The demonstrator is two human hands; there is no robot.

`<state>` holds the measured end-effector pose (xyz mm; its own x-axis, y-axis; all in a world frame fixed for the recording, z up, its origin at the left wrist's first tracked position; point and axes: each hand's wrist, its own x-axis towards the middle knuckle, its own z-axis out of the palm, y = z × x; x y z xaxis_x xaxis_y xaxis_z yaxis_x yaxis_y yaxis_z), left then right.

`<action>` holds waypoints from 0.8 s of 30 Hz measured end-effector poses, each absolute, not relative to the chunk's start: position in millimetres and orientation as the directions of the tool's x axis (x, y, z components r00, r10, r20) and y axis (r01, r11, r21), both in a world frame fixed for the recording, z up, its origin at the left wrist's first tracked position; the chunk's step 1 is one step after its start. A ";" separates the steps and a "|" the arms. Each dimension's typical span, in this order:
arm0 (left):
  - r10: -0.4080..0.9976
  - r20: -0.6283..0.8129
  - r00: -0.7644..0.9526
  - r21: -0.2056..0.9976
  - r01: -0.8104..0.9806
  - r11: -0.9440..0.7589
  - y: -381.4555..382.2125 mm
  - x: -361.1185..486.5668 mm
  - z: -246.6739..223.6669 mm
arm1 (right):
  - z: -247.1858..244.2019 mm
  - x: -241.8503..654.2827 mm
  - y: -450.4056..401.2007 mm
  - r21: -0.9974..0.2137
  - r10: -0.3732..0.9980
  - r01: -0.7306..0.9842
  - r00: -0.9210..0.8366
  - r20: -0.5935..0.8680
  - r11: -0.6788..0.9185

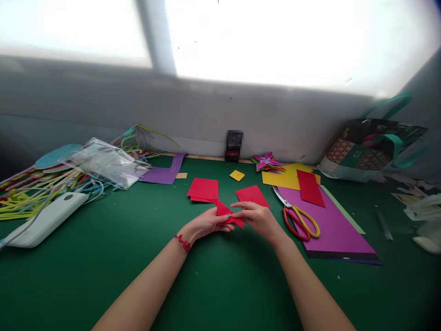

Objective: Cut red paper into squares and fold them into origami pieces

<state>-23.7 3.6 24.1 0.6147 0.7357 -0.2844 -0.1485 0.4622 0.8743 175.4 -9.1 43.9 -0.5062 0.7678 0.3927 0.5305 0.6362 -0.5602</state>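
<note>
A folded red paper piece with pointed corners is held between both hands over the green table. My left hand supports it from the left, thumb on top and fingers underneath. On its right side, my right hand pinches the lower edge with thumb and fingertips. Just beyond lie a stack of red paper squares and, to the right, a single red square, partly hidden by my right hand.
Scissors lie on purple sheets at right, near yellow paper and a red strip. Pipe cleaners, a plastic bag and a white device fill the left. A patterned bag stands back right.
</note>
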 end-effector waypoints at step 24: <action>0.858 -0.167 0.485 0.968 -0.085 0.236 13.5 -15.0 9.1 | 7.7 152.9 3.7 -0.968 0.962 0.137 -0.206 0.180 0.211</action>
